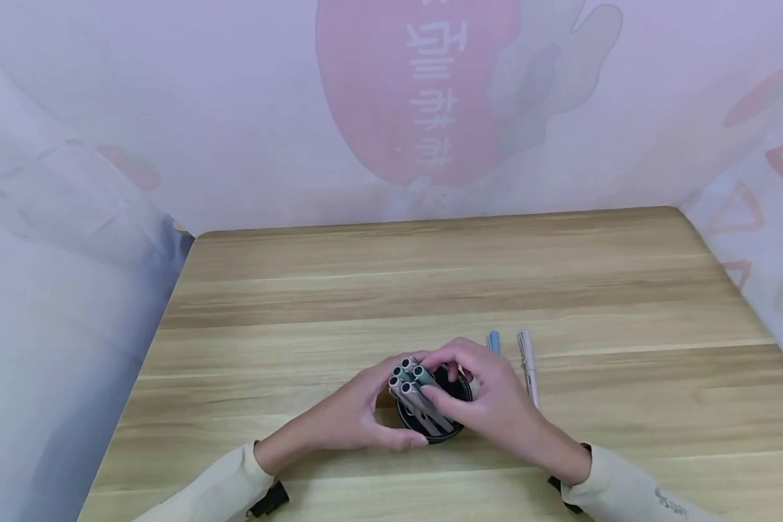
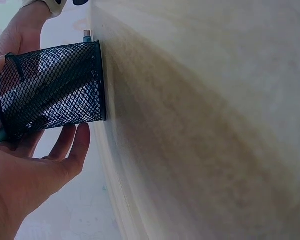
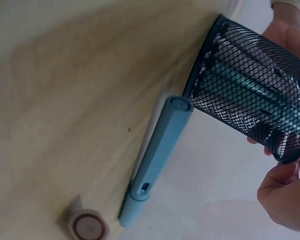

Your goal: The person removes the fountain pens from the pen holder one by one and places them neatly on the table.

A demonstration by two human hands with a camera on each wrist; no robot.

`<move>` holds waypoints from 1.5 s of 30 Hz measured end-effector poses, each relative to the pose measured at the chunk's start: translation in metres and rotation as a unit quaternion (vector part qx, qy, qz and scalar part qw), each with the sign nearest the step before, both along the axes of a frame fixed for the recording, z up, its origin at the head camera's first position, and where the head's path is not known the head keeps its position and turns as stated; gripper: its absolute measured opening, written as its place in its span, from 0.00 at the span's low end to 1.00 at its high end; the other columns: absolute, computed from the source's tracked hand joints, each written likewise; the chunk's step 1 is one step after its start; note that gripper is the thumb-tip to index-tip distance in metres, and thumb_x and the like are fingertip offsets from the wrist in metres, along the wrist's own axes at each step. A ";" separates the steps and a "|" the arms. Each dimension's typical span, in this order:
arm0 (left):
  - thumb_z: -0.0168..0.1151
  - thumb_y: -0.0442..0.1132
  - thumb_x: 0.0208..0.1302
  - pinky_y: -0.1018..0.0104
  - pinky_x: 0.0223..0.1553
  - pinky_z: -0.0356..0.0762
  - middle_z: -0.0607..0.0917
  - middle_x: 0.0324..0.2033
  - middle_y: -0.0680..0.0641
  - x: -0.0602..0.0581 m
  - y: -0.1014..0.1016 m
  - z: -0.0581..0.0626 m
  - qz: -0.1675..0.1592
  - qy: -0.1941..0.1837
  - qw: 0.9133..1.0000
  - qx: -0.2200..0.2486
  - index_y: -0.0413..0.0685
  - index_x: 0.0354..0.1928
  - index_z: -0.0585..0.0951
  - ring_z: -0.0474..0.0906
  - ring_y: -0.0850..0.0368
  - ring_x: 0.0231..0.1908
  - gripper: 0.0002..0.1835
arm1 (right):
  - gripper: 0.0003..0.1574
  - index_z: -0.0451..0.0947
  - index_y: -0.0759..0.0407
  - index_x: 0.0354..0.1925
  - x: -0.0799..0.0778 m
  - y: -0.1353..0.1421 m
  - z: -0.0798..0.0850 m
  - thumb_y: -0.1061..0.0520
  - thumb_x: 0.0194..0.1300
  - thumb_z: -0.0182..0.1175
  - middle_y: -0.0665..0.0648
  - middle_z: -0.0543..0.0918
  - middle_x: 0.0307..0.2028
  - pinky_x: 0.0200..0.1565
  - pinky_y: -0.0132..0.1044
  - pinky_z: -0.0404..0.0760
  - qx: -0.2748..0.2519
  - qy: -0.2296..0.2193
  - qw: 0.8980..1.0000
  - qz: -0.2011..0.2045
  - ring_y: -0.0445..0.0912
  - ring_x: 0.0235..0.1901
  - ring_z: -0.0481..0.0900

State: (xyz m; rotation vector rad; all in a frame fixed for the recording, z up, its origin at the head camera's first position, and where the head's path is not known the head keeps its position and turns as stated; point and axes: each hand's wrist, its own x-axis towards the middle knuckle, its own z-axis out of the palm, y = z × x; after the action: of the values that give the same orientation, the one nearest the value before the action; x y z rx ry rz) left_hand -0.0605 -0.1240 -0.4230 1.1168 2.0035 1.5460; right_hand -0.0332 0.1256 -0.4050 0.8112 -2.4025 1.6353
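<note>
Wood-grain tabletop [image 1: 431,283], pale lilac printed backdrop [image 1: 235,123] behind. Right hand [image 1: 496,391]: thumb and forefinger curled about the upper ends of the pen bunch [image 1: 409,384] — reads as a pinch, can't tell on which pen. Left hand [image 1: 355,413] wraps the black mesh pen cup [image 2: 60,85], which stands on the tabletop with the bunch inside, ends poking past the rim. Beyond the right hand, a blue pen [image 1: 493,342] and a pale lilac pen [image 1: 528,366] lie loose, apart. Step looks like adjusting pens at the cup's mouth — next move calls for a steady cup and light fingers, so neighbouring pens don't shift.
</note>
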 end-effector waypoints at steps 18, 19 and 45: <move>0.83 0.48 0.64 0.53 0.75 0.69 0.78 0.72 0.56 0.004 0.001 -0.003 0.018 -0.012 1.000 -0.020 0.61 0.84 0.64 0.75 0.53 0.70 0.51 | 0.20 0.82 0.49 0.48 0.003 0.007 -0.005 0.67 0.65 0.76 0.44 0.79 0.33 0.36 0.34 0.76 -0.038 0.017 0.999 0.000 0.42 0.34 0.77; 0.83 0.48 0.64 0.53 0.75 0.68 0.78 0.72 0.55 0.004 0.001 -0.002 0.017 -0.010 1.000 -0.019 0.61 0.84 0.64 0.75 0.52 0.71 0.51 | 0.20 0.82 0.49 0.49 0.003 0.008 -0.004 0.67 0.66 0.76 0.44 0.79 0.33 0.37 0.35 0.76 -0.042 0.017 0.999 0.000 0.42 0.34 0.77; 0.83 0.46 0.64 0.55 0.71 0.74 0.81 0.68 0.50 0.002 0.002 0.000 0.006 -0.023 1.000 -0.002 0.61 0.81 0.65 0.79 0.51 0.64 0.48 | 0.18 0.71 0.86 0.50 0.002 0.024 0.015 0.83 0.61 0.57 0.60 0.83 0.43 0.44 0.32 0.80 -0.289 0.115 0.950 -0.002 0.47 0.38 0.77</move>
State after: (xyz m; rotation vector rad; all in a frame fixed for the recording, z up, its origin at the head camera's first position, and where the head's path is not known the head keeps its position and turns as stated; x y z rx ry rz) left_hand -0.0581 -0.1217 -0.4228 1.0610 1.9853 1.5585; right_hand -0.0316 0.1500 -0.3899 0.8194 -1.6301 1.9612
